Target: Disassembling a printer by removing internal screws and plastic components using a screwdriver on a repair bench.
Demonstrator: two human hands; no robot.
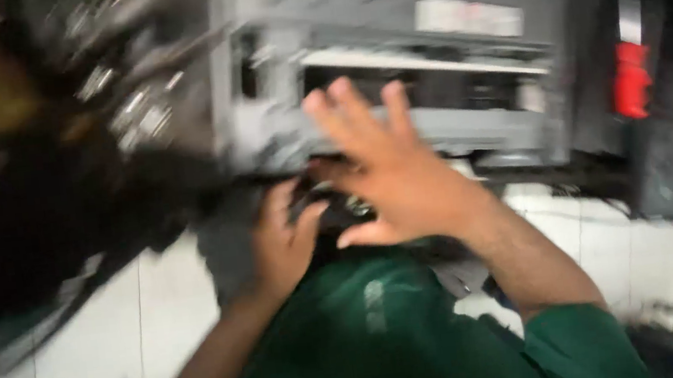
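We look down over our green shirt [386, 327] at a grey machine [390, 65], boxy like an office printer with its covers partly off, lying on the white tiled floor [92, 343] just ahead of us. The picture is smeared by motion, so fine detail is lost. Our right hand [389, 166] hangs in front of the machine's lower edge with its fingers [349, 111] spread wide apart, gripping nothing; we cannot tell whether the tips touch the housing. Our left hand [283, 237] sits lower, curled around something dark at the machine's underside, but the blur hides what it is and whether the grip is closed. A tangle of dark cables and metal parts [124, 103] crowds the left, and a red piece [632, 79] stands at the right. We judge 2 main risks here: with only 1 hand possibly bearing on the body and the other one loose, the heavy housing could tip or slide on the smooth tiles; and bare fingers near exposed sheet-metal edges and open slots could get pinched or cut if it shifts. The nearby cables could also snag a wrist.
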